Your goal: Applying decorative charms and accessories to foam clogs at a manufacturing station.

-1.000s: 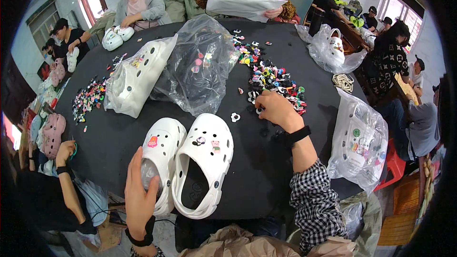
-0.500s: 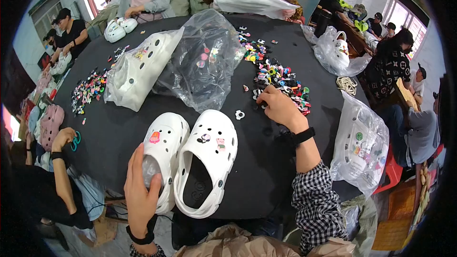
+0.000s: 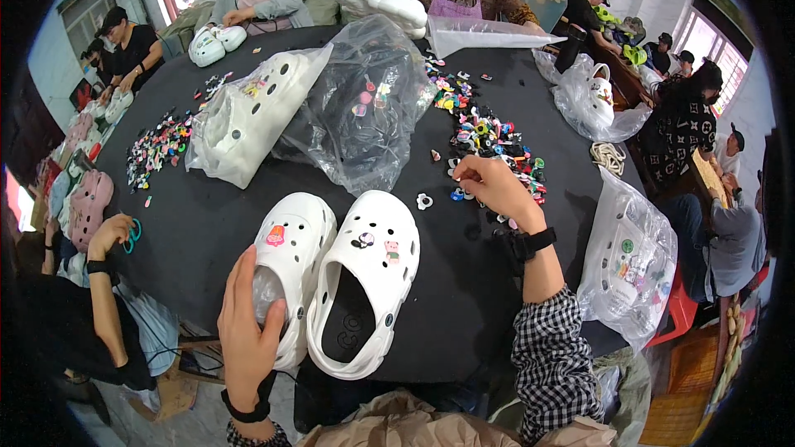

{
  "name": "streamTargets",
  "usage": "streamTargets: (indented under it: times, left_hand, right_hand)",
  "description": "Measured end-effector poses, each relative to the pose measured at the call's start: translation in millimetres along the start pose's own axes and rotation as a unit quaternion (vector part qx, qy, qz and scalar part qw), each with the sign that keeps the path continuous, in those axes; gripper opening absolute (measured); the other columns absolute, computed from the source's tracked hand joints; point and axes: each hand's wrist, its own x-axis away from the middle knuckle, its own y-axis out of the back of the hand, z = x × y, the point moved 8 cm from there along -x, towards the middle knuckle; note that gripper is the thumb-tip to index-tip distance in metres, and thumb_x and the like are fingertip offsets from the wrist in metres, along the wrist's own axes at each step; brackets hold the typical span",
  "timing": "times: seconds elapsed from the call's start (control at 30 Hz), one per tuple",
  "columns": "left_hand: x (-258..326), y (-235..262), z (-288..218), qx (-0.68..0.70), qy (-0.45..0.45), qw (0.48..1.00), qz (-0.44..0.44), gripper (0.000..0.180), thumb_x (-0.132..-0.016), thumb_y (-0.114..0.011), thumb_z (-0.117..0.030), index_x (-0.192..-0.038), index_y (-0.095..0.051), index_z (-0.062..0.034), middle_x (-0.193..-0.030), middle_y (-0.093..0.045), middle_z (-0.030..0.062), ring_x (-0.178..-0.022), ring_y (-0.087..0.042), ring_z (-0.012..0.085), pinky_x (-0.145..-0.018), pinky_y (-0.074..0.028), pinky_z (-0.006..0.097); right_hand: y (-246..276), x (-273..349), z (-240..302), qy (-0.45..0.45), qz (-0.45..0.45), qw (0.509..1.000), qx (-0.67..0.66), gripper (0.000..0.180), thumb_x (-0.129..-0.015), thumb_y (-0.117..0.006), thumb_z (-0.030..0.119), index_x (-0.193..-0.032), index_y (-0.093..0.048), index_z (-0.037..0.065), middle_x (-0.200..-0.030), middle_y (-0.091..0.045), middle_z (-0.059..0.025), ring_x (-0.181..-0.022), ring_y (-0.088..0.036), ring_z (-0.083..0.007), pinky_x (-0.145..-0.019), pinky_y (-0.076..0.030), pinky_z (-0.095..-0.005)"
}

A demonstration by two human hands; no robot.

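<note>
Two white clogs stand side by side before me, toes pointing away. My left hand point(image 3: 251, 323) grips the left clog point(image 3: 305, 217) at its opening, thumb at the inner rim and fingers along the outer side; clear plastic shows inside. That clog bears a red and orange charm point(image 3: 275, 235). On the right clog point(image 3: 394, 223) sit a dark round charm point(image 3: 363, 240) and a pink bear charm point(image 3: 392, 252). My right hand point(image 3: 501, 189) is over the near edge of a pile of colourful shoe charms point(image 3: 489, 136), fingertips pinched together; what they hold is too small to tell.
A white flower-shaped charm point(image 3: 425, 201) lies near the right clog. Bagged clogs point(image 3: 257, 108) and a clear bag point(image 3: 356, 116) lie beyond, another bagged clog point(image 3: 625, 269) at right. Left is a second charm pile point(image 3: 157, 149). Co-workers sit around the black table point(image 3: 199, 257).
My right hand has shifted slightly, its fingertips drawing back at the pile's near edge. Across the table, a person has separated white clogs from a plastic bag. My left hand keeps its place.
</note>
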Motion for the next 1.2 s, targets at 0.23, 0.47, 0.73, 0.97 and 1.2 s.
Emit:
streamTargets:
  times: [0.23,0.47,0.73,0.97,1.2]
  left_hand:
    - [0,0,-1,0.004,-0.004,1.000,0.000,0.067,-0.088,-0.058,-0.007,-0.151,-0.038,-0.0004,-0.149,-0.046,0.0245,-0.138,-0.046,0.0394,-0.115,-0.034,0.045]
    - [1,4,1,0.001,-0.006,1.000,-0.009,0.066,-0.088,-0.058,-0.006,-0.150,-0.039,0.0002,-0.147,-0.047,0.0250,-0.136,-0.048,0.0398,-0.114,-0.035,0.044]
    - [0,2,-2,0.014,-0.022,1.000,-0.010,0.066,-0.086,-0.062,-0.007,-0.149,-0.041,0.0003,-0.147,-0.048,0.0266,-0.136,-0.048,0.0403,-0.112,-0.037,0.043]
    - [0,3,-22,-0.129,-0.104,0.986,-0.003,0.059,-0.088,-0.058,-0.004,-0.146,-0.048,-0.0061,-0.157,-0.035,0.0224,-0.143,-0.037,0.0418,-0.116,-0.033,0.049]
    - [-1,4,-16,-0.064,-0.119,0.991,-0.021,0.052,-0.082,-0.054,0.003,-0.132,-0.059,-0.0079,-0.147,-0.046,0.0197,-0.136,-0.045,0.0420,-0.112,-0.039,0.050]
  right_hand:
    - [-9,-1,1,0.054,0.004,0.990,0.129,0.015,-0.087,-0.057,0.001,-0.093,-0.071,0.002,-0.093,-0.072,-0.0138,-0.091,-0.068,-0.0324,-0.084,-0.052,-0.0421]
    - [-16,-5,3,0.043,0.030,0.993,0.106,0.013,-0.085,-0.061,0.002,-0.093,-0.071,0.000,-0.094,-0.071,-0.0159,-0.092,-0.068,-0.0343,-0.083,-0.053,-0.0426]
    - [-13,4,2,0.037,0.041,0.993,0.100,0.021,-0.081,-0.068,-0.003,-0.101,-0.067,0.000,-0.099,-0.067,-0.0162,-0.091,-0.068,-0.0316,-0.082,-0.054,-0.0397]
    - [5,5,55,0.057,0.012,0.997,0.053,0.017,-0.082,-0.067,-0.005,-0.098,-0.065,0.001,-0.092,-0.064,-0.0106,-0.080,-0.065,-0.0227,-0.073,-0.051,-0.0332]
    - [-21,11,115,0.086,0.055,0.980,-0.168,0.015,-0.091,-0.063,-0.007,-0.104,-0.062,0.001,-0.096,-0.066,-0.0039,-0.089,-0.064,-0.0088,-0.076,-0.051,-0.0241]
